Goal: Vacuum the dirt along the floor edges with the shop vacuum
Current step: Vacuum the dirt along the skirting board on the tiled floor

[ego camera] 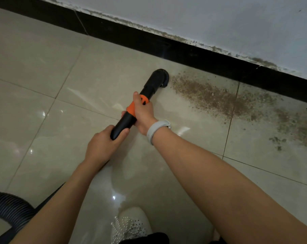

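A black plastic vacuum wand with an orange collar (131, 110) runs diagonally through the middle of the frame. Its round black nozzle head (160, 77) sits on the glossy beige tiled floor (43, 67), at the left end of a band of brown dirt (219, 97). That band stretches toward the right edge of the frame, beside the black skirting strip (210, 59) at the foot of the pale grey wall (219, 20).

The right hand (143, 115), with a light grey band on its wrist (157, 130), is wrapped around the orange collar. The left hand (103, 143) grips the wand's lower black end. A ribbed dark hose (10, 206) curves at the lower left. A white perforated shoe (131, 224) shows at the bottom centre; whether the nozzle touches the dirt is unclear.
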Demonstrator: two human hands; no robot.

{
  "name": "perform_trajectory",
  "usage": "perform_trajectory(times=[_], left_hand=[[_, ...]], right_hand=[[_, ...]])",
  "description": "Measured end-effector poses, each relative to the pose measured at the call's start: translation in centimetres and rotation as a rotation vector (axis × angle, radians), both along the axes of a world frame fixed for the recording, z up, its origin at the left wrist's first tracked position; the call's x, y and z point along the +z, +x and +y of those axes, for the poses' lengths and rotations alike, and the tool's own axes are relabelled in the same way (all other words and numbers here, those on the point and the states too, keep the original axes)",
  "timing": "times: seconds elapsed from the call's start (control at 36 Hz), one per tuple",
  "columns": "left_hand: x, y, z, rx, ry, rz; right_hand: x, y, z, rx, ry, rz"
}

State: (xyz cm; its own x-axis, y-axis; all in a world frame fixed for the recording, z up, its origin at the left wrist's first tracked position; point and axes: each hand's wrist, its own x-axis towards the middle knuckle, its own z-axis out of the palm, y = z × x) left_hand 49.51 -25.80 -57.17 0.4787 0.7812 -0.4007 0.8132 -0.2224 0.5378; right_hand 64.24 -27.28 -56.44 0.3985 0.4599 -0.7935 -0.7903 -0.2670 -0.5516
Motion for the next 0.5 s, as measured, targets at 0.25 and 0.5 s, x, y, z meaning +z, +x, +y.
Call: perform_trajectory(times=[0.25,0.5], left_hand=[[-0.6,-0.2,-0.4,-0.049,0.047,0.068],[-0.6,0.5,-1.4,-0.008,0.047,0.05]], right_hand=[[0.3,0.9,0.8,-0.044,-0.034,-0.048],[-0.1,-0.9,0.1,-0.093,-0.002,-0.091]])
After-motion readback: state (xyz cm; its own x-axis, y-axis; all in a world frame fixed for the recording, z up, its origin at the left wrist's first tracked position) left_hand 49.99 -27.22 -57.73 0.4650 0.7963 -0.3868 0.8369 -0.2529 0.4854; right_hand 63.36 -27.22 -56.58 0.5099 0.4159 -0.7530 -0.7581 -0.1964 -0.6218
